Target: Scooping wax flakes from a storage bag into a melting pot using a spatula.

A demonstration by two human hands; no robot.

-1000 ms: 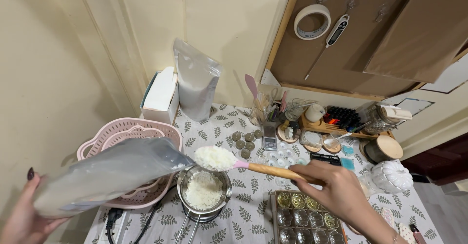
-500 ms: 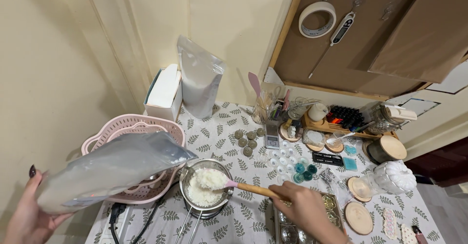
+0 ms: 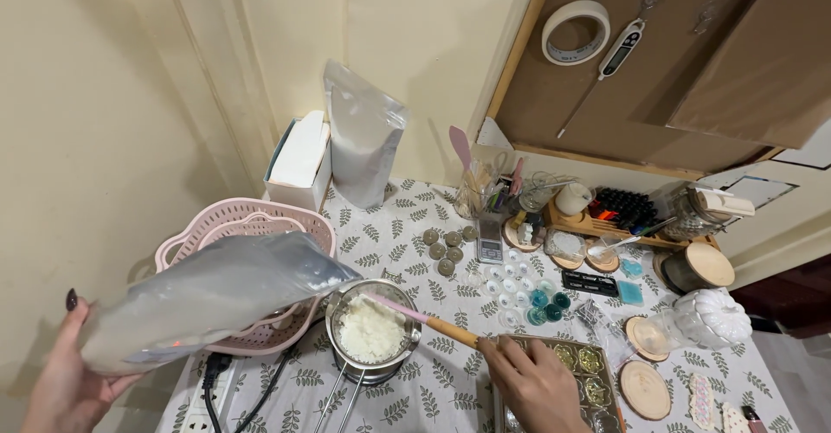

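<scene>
Right hand grip: the right hand (image 3: 537, 385) is closed around the wooden handle of a spatula (image 3: 424, 319), whose pink tip rests in the pot.
Left hand grip: the left hand (image 3: 65, 372) clasps the base of a tilted, frosted plastic bag (image 3: 208, 299), its mouth over the pot rim.
Pot: a small steel pot (image 3: 374, 331) on the leaf-print worktop (image 3: 407, 208) holds white, crumbly flakes.
Around: a pink slotted basket (image 3: 238, 221) sits behind the bag; a mould tray (image 3: 589, 372) lies just beside the right hand; small round tins (image 3: 443, 247) lie beyond.

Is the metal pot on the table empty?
No, the metal pot holds a heap of white flakes, and the spatula held by the right hand reaches into it.
</scene>
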